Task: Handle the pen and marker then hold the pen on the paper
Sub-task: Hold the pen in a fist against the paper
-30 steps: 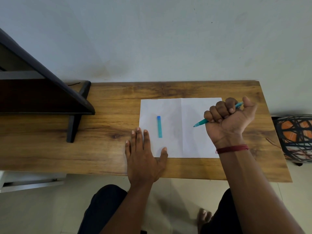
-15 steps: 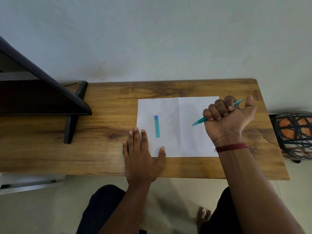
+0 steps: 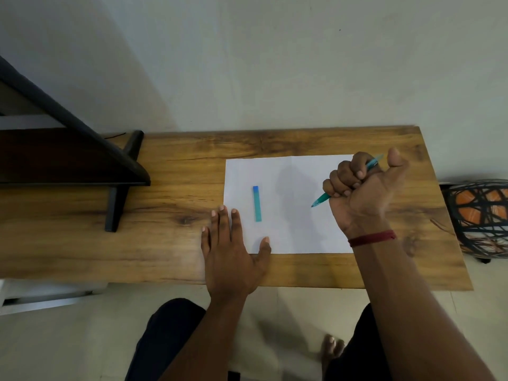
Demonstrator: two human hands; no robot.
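A white sheet of paper (image 3: pixel 291 188) lies on the wooden table (image 3: pixel 170 243). My right hand (image 3: pixel 362 193) is closed in a fist around a teal pen (image 3: pixel 320 200), thumb sticking up, over the sheet's right part; the pen's tip points down-left just above or at the paper. A short blue-teal marker (image 3: pixel 257 203) lies on the left half of the sheet, pointing away from me. My left hand (image 3: pixel 231 251) rests flat, fingers spread, on the sheet's lower left corner and the table beside it, holding nothing.
A dark monitor or shelf stand (image 3: pixel 121 185) occupies the table's left end. A black wire basket with something orange inside (image 3: pixel 481 215) stands on the floor past the right edge. A grey wall runs behind the table. My knees and a foot show below.
Both hands keep their poses; the right fist with the pen has shifted only slightly. The view has drifted a little.
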